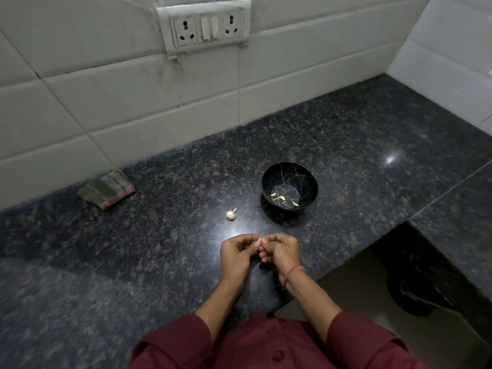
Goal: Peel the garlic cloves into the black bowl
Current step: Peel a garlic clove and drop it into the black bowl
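A black bowl [289, 186] with thin gold crack lines stands on the dark granite counter, right of centre. Three peeled garlic cloves [283, 198] lie on its bottom. A small garlic bulb [231, 214] with its stem sits on the counter left of the bowl. Closer to me, my left hand [236, 253] and my right hand [281, 251] meet with curled fingers. Their fingertips pinch a small pale garlic clove [259, 241], mostly hidden between them.
A folded green-grey cloth [107, 189] lies at the back left against the white tiled wall. A socket and switch plate [205, 27] hangs on the wall above. The counter's edge drops off at the right, with floor and a dark object [415, 294] below.
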